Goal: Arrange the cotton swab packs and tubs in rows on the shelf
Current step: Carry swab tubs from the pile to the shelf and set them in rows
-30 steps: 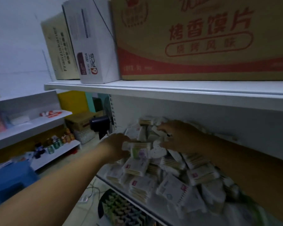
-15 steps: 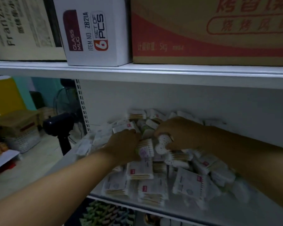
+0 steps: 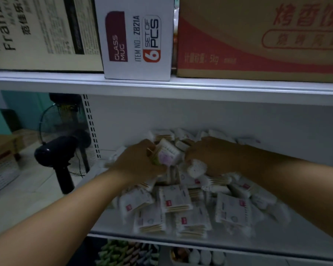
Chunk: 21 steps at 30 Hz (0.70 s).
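A loose heap of white cotton swab packs (image 3: 176, 202) covers the middle of the white shelf (image 3: 277, 239). My left hand (image 3: 136, 162) is closed around a swab pack (image 3: 168, 155) with a pink label, lifted a little above the heap. Just to its right, my right hand (image 3: 210, 156) reaches into the pile with its fingers curled over a small white swab tub (image 3: 196, 168). More packs lie behind both hands against the back panel, partly hidden.
The shelf above (image 3: 161, 87) carries a glass mug box (image 3: 136, 39), a brown carton (image 3: 258, 37) and a beige box (image 3: 37, 31), low overhead. A black fan (image 3: 60, 150) stands on the floor at left. Goods show on the shelf below (image 3: 127, 252).
The view has closed in on the shelf. My left hand has picked a pack out of the heap and raised it; my right hand stays on the pile over the tub.
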Tool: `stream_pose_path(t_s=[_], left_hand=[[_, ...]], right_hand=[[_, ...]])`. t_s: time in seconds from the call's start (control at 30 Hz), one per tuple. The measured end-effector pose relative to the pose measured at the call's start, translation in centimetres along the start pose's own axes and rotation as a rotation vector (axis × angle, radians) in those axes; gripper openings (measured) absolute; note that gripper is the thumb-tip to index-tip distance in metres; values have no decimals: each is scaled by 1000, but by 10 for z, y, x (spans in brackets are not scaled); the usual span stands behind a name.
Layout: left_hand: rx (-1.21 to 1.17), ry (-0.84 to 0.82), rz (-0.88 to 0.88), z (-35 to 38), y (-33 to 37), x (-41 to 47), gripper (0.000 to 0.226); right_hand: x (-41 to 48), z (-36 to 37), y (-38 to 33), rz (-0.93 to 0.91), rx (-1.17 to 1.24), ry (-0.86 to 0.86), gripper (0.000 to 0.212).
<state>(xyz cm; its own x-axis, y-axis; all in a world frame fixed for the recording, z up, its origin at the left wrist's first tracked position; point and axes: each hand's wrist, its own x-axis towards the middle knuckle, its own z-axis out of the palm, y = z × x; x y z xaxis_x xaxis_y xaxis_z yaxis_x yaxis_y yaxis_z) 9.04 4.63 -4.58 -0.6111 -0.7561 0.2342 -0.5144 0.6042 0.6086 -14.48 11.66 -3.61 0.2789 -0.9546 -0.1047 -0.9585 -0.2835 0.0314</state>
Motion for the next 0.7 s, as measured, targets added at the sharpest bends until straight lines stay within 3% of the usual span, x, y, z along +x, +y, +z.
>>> stream_pose_path(t_s=[0.13, 0.23, 0.3, 0.4, 0.47, 0.6, 0.7], left_hand=[[-269, 110, -117, -4, -13, 2, 39], [-597, 166, -198, -6, -16, 0, 29], [-841, 145, -228, -5, -12, -2, 23], [-980, 118, -225, 1, 5, -2, 22], [-1032, 94, -207, 13, 24, 1, 23], [-1122, -76, -155, 62, 82, 7, 15], [-1087, -251, -108, 115, 134, 2, 29]], right_hand=[[-5, -23, -9, 113, 178, 185, 57], [-10, -40, -12, 241, 473, 344, 59], [-14, -47, -12, 322, 819, 371, 48], [-33, -47, -10, 372, 1247, 382, 15], [-55, -42, -4, 354, 1314, 438, 4], [-125, -31, 16, 374, 1371, 504, 32], [-196, -15, 38, 488, 1311, 537, 25]])
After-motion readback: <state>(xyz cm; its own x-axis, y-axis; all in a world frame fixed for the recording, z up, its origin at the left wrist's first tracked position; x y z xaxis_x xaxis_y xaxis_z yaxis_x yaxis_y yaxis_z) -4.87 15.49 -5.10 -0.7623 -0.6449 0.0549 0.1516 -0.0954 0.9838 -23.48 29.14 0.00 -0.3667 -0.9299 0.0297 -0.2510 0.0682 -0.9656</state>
